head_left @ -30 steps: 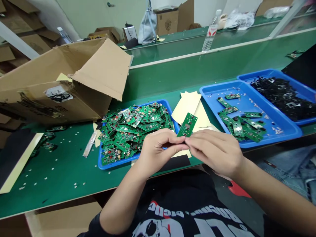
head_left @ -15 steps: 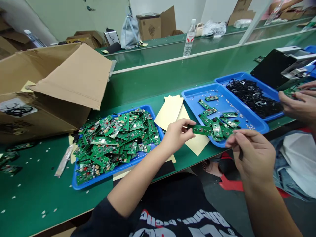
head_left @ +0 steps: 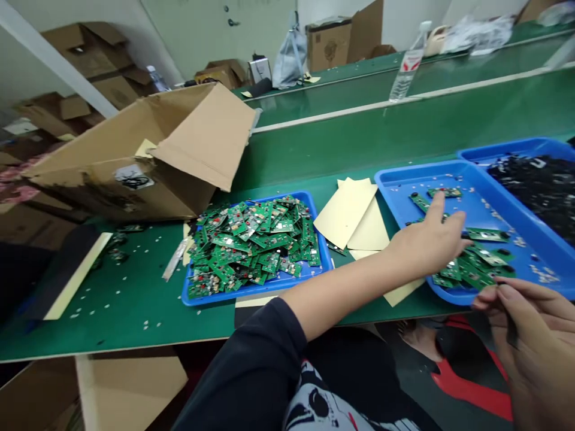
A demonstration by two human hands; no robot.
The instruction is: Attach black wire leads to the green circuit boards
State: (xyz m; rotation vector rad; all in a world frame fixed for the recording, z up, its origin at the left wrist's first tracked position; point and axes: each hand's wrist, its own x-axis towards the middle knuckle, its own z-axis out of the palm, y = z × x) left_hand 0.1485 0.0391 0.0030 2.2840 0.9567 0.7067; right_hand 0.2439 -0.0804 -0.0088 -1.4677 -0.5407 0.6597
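My left hand (head_left: pixel 426 242) reaches across to the middle blue tray (head_left: pixel 395 179). Its thumb is lifted away from the stretched fingers, and the fingertips are at the end of a green circuit board (head_left: pixel 489 234) lying in that tray. Several more green boards (head_left: pixel 467 269) lie beside it. At the lower right, off the table's edge, my right hand (head_left: pixel 530 323) is closed in a pinch on a small black piece (head_left: pixel 510 333). The left blue tray (head_left: pixel 251 294) holds a heap of green circuit boards (head_left: pixel 251 239).
A third blue tray (head_left: pixel 498 151) of black parts stands at the far right. Yellow paper sheets (head_left: pixel 348 212) lie between the trays. An open cardboard box (head_left: pixel 148 161) lies on its side at the left. A water bottle (head_left: pixel 404 66) stands on the far conveyor. Small white bits dot the green table.
My hands parted. The left hand carried the green board to the right and laid it in the middle tray, its fingers now apart. My right hand dropped toward my lap with the black piece.
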